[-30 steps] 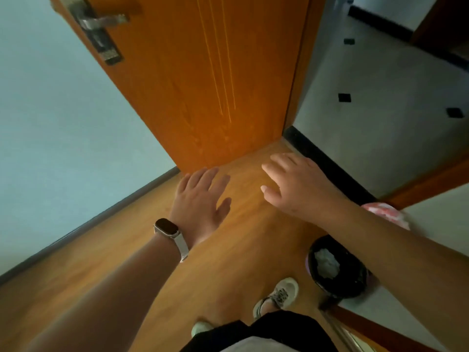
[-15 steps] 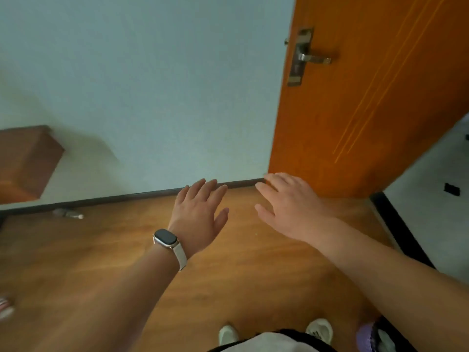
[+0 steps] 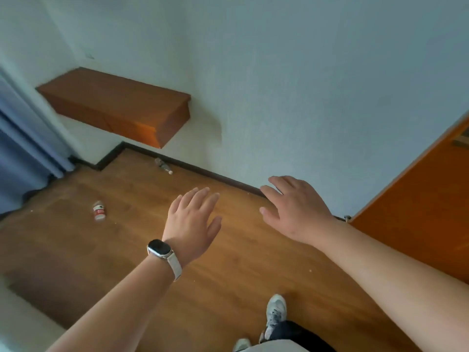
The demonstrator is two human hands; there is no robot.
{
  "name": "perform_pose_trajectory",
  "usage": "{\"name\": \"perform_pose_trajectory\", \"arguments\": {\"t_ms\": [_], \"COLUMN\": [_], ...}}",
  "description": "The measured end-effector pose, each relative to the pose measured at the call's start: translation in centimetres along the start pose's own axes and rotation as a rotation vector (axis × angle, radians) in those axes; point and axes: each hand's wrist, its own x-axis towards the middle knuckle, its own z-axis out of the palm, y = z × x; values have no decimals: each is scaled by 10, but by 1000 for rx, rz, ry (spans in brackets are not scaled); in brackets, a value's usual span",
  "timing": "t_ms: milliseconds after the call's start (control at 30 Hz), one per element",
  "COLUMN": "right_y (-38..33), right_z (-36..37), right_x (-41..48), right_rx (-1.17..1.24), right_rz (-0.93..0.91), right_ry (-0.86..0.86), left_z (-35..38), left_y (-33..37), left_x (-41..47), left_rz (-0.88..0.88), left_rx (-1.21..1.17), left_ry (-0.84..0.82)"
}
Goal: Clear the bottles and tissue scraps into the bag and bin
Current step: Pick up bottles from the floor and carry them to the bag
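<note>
The left hand (image 3: 193, 222) and right hand (image 3: 294, 212) are held open; being transparent, the plastic bottle (image 3: 163, 165) below the brown wooden shelf (image 3: 114, 107) may be overlooked.

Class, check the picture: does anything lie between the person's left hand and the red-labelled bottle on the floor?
Nothing visible does. Only bare wooden floor lies between the left hand and the red-labelled bottle. The hand is open and holds nothing.

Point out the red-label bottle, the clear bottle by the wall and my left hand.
red-label bottle (image 3: 99, 212), head view, its label.
clear bottle (image 3: 162, 164), head view, its body.
left hand (image 3: 192, 222), head view, its back.
</note>
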Motion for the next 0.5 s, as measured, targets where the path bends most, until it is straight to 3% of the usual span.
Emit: {"name": "perform_pose_trajectory", "arguments": {"t_ms": [500], "right_y": [-12], "right_z": [31], "right_x": [214], "right_rx": [103], "right_rz": [-415], "right_ry": [-46], "left_z": [-2], "left_y": [-95], "left_x": [71], "left_rz": [-411], "left_rx": [66], "left_ry": [7]}}
